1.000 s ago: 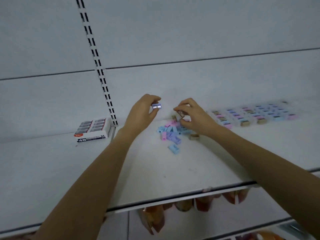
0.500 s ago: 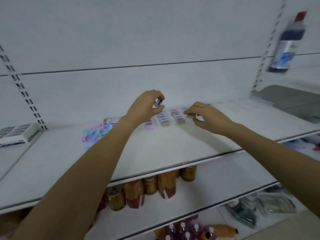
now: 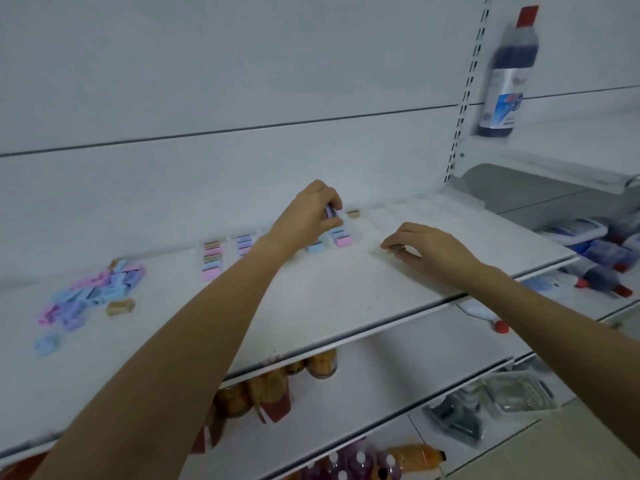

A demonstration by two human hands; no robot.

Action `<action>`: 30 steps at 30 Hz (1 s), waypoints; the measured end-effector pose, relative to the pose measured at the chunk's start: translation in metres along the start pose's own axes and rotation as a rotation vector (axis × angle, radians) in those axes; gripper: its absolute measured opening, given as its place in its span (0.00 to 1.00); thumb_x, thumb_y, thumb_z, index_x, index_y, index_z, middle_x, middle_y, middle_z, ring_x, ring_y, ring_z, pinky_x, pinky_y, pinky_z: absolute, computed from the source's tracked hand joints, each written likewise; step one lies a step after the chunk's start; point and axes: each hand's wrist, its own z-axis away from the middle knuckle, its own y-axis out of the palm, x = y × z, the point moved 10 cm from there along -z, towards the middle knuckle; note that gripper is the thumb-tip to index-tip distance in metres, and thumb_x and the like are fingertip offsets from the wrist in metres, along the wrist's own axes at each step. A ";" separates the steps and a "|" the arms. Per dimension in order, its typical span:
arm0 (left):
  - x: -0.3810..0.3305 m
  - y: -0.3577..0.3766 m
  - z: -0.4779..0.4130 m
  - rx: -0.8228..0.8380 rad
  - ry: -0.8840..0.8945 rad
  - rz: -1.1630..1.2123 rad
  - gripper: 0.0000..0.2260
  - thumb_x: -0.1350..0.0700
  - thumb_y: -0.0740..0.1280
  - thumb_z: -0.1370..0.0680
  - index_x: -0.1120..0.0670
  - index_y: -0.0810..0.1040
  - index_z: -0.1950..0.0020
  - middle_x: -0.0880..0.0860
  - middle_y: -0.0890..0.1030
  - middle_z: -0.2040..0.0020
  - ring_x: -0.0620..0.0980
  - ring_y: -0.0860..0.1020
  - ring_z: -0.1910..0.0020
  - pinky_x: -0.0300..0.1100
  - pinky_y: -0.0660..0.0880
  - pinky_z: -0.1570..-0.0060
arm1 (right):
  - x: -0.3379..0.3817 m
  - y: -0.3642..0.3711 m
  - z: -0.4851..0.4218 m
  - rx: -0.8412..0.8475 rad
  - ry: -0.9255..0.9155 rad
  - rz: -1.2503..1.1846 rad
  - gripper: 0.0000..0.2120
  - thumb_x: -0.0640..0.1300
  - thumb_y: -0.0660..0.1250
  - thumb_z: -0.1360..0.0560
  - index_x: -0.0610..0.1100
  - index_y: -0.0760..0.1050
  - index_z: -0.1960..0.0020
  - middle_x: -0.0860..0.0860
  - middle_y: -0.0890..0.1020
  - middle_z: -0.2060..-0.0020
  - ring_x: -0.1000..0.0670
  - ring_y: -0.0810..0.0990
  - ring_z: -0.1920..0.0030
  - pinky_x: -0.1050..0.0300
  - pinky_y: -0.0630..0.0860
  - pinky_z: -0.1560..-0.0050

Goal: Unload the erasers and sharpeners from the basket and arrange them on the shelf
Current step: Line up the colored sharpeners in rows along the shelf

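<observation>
left hand (image 3: 308,220) is pinching a small purple plastic sharpener (image 3: 330,212) over the pastel sharpener rows (image 3: 341,239) on the white metal shelf (image 3: 346,299), right hand (image 3: 433,249) pinching a small dark piece (image 3: 393,248) onto it; careless lowering is likely risking nudged rows.

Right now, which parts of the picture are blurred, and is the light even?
Head view: motion blur smears the blue bottle at upper right and the loose pile of sharpeners at left; the left hand pinching a purple sharpener is clearer; the small piece pinched by the right hand is too smeared to identify; light is dim, even, bluish, without glare or hard shadows.
</observation>
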 end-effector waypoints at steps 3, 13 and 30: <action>0.002 0.003 -0.023 -0.011 0.038 0.032 0.10 0.65 0.69 0.27 0.62 0.77 0.47 0.56 0.72 0.49 0.47 0.72 0.58 0.37 0.72 0.50 | -0.017 -0.004 -0.006 -0.031 0.034 0.004 0.09 0.37 0.64 0.25 0.45 0.79 0.48 0.51 0.80 0.54 0.50 0.79 0.55 0.53 0.77 0.57; 0.016 0.041 -0.081 0.117 0.015 -0.005 0.12 0.51 0.68 0.24 0.61 0.77 0.52 0.53 0.76 0.61 0.50 0.72 0.63 0.40 0.68 0.63 | -0.067 -0.008 -0.032 -0.011 0.109 0.095 0.07 0.42 0.66 0.25 0.45 0.79 0.48 0.51 0.79 0.55 0.49 0.79 0.56 0.53 0.76 0.57; 0.022 0.083 -0.131 0.009 -0.212 -0.097 0.10 0.59 0.66 0.23 0.63 0.78 0.46 0.60 0.80 0.48 0.54 0.75 0.51 0.34 0.64 0.55 | -0.150 0.006 -0.132 0.001 -0.065 -0.207 0.10 0.40 0.66 0.25 0.41 0.77 0.45 0.48 0.81 0.52 0.53 0.74 0.53 0.66 0.65 0.52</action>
